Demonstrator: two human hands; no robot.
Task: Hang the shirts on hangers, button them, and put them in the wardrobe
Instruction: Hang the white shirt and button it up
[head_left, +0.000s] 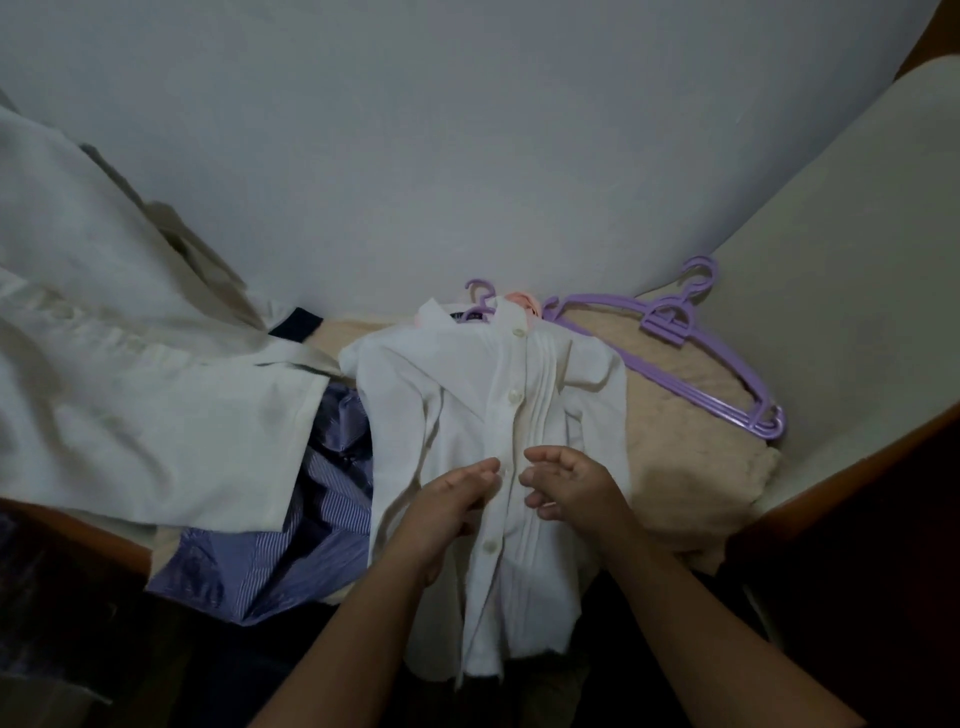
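Buttoning step. White shirt (457, 395) on purple hanger (480, 301). Left hand (452, 499), right hand (566, 488) pinching shirt front, close together. Next: push middle button (502, 472) through hole.

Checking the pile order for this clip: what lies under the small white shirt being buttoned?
Under the white shirt a purple hanger hook pokes out at the collar; beige fabric and a blue striped shirt show at its sides. The hanger's body is covered.
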